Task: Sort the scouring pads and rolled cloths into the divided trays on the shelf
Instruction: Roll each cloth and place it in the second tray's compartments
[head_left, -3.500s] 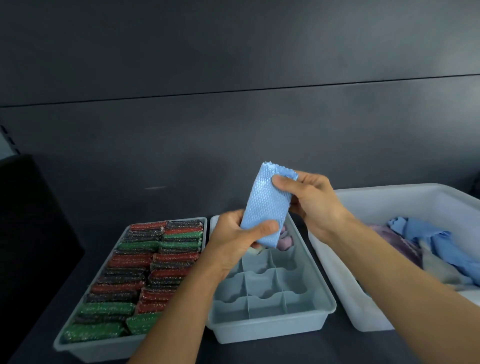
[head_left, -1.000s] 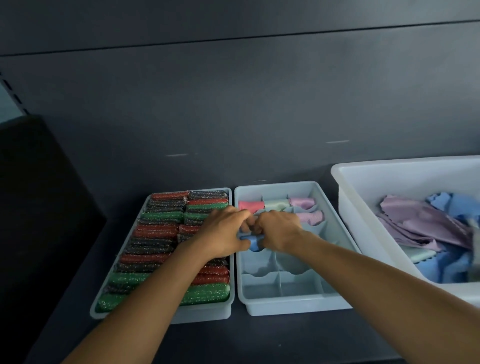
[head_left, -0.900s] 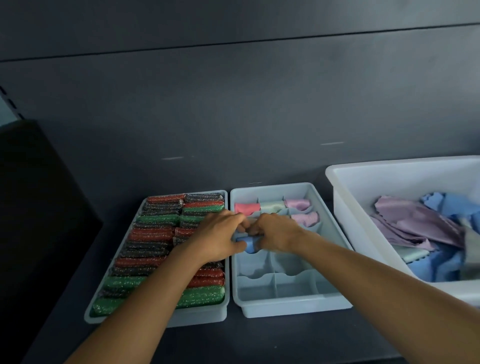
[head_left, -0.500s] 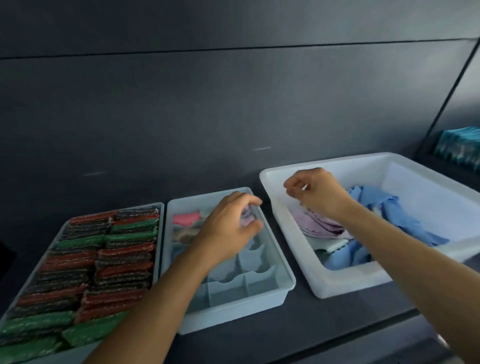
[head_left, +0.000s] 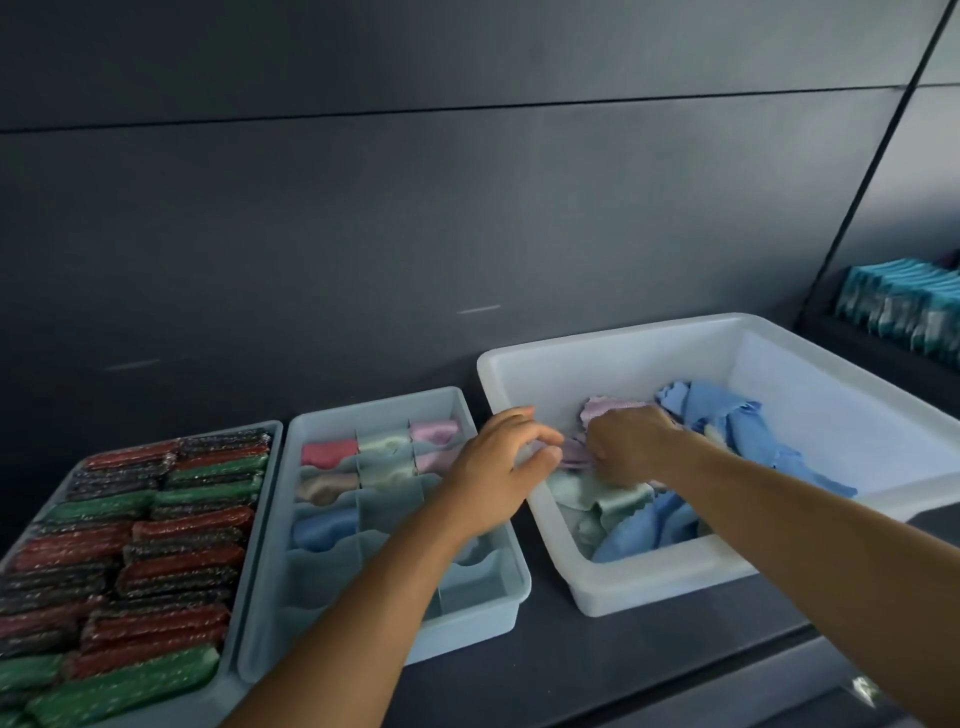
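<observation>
Three containers stand side by side on the dark shelf (head_left: 597, 654). At the left is a shallow tray (head_left: 264, 512) packed with scouring pads (head_left: 192, 519) in two columns, red, green and dark ones mixed. They are too many and too blurred for an exact count.

In the middle is the pale blue divided tray (head_left: 467, 623). Seven rolled cloths (head_left: 329, 453) can be seen in its far compartments: one red, two pale green, two pink, one beige and one blue roll (head_left: 324, 527). The near compartments hold nothing, as far as the arm lets me see.

At the right is one deep white bin (head_left: 665, 582) with a heap of loose cloths (head_left: 727, 431) in blue, pale green and lilac. Their number cannot be told.

Two hands are in view. The right hand (head_left: 628, 441) is inside the bin, its fingers curled round a lilac cloth (head_left: 574, 452). The left hand (head_left: 506, 462) is over the bin's left rim, fingers and thumb loosely spread. I cannot tell if it touches the cloth.

Behind the shelf is a dark grey back wall (head_left: 467, 208) with one horizontal seam. One slanted dark post (head_left: 872, 156) separates the next bay at the far right, where a row of teal packages (head_left: 904, 306) stands.
</observation>
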